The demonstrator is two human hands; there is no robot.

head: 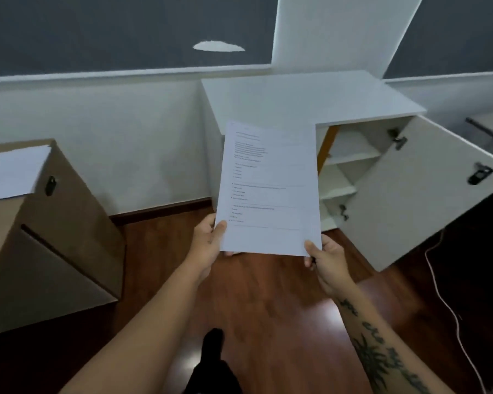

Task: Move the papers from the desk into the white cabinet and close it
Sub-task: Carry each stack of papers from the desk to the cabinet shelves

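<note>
I hold a stack of printed white papers (269,189) upright in front of me with both hands. My left hand (208,243) grips the bottom left corner, and my right hand (326,258) grips the bottom right corner. Behind the papers stands the white cabinet (305,98) against the wall. Its right door (410,200) is swung wide open, showing white shelves (350,157) inside with nothing on them. The papers hide the cabinet's left half.
A brown wooden unit (57,228) with a white sheet (12,172) on top stands at the left. A pale cable (444,291) trails over the dark wood floor at the right. My foot (212,345) shows below.
</note>
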